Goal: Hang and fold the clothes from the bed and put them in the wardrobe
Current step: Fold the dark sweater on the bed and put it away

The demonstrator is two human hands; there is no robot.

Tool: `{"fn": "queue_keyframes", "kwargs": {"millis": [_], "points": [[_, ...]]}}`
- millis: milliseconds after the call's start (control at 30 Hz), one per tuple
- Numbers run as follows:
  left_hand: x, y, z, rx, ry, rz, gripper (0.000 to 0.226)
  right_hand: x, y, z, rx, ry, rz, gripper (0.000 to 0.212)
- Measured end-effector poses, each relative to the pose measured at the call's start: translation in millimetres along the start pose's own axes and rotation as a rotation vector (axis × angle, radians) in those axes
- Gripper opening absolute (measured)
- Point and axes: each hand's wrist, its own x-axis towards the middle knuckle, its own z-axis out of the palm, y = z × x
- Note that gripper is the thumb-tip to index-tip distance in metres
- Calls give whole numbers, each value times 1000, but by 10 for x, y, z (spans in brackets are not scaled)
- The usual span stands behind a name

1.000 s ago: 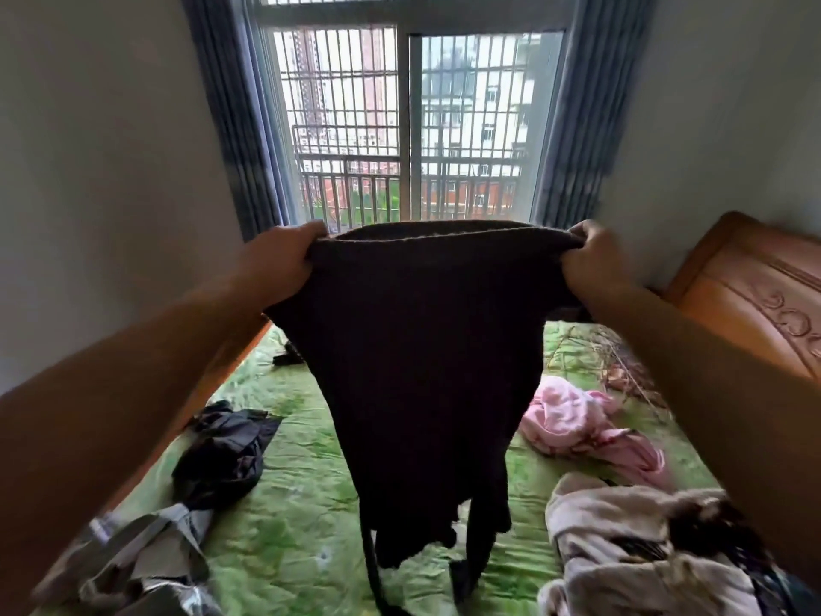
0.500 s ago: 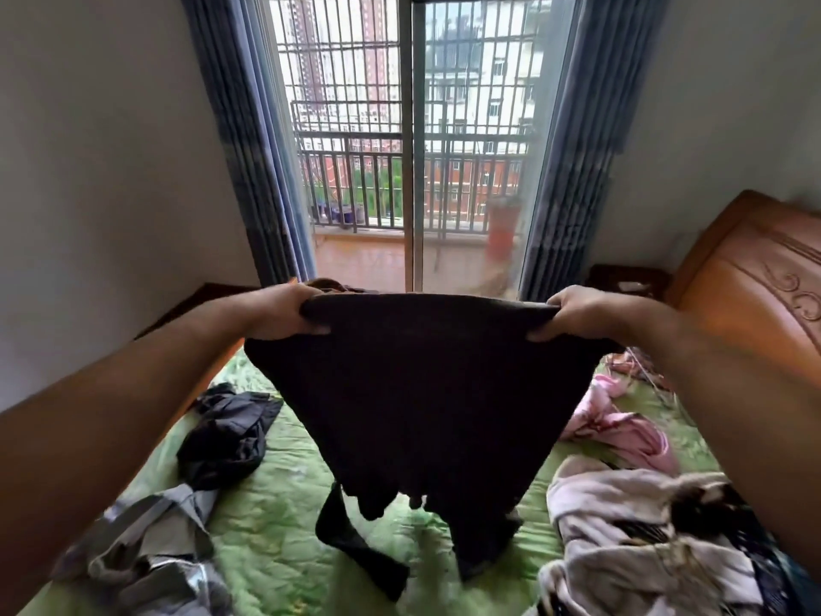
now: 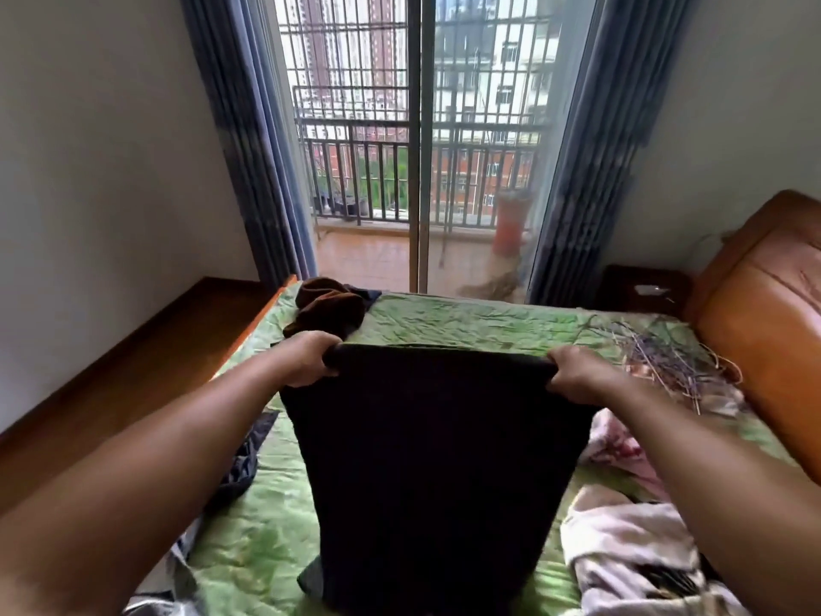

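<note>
Plainly dark garment (image 3: 435,473) (ribbed, nearly black) gripped by both hands.

You hold a black ribbed garment (image 3: 426,460) stretched wide by its top edge, your left hand (image 3: 306,360) gripping 1 corner and your right hand (image 3: 577,375) gripping the other. It slopes down toward you, and its lower end reaches the green quilted bed (image 3: 466,322). 5 other pieces lie crumpled on the bed: a brown garment (image 3: 331,306) at the far left corner, a dark blue-grey garment (image 3: 242,464) by the left edge, a grey garment (image 3: 177,584) at the near left, a pink garment (image 3: 622,446) on the right, and a cream garment (image 3: 631,549) at the near right.
</note>
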Motion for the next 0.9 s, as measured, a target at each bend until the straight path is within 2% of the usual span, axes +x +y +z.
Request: {"fn": "queue_keyframes", "kwargs": {"millis": [133, 233, 367, 467, 600, 767, 833, 900], "points": [[473, 285, -643, 70, 211, 44, 5, 500, -137, -609, -49, 238, -43, 10], [778, 493, -1480, 114, 388, 93, 18, 762, -278, -1503, -99, 493, -114, 4], [806, 799, -2493, 147, 675, 232, 6, 751, -431, -2644, -174, 826, -136, 12], [698, 904, -2882, 151, 778, 292, 14, 458, -554, -3050, -219, 963, -205, 7], [536, 872, -2711, 109, 720, 308, 16, 88, -587, -2860, -301, 969, -275, 8], [289, 602, -1672, 75, 496, 264, 16, -154, -441, -1859, -413, 828, -328, 21], [134, 443, -1130, 52, 398, 262, 21, -218, -346, -1307, -473, 720, -333, 26], [-33, 255, -515, 24, 316, 254, 25, -303, -276, -700, -497, 538, -314, 27]]}}
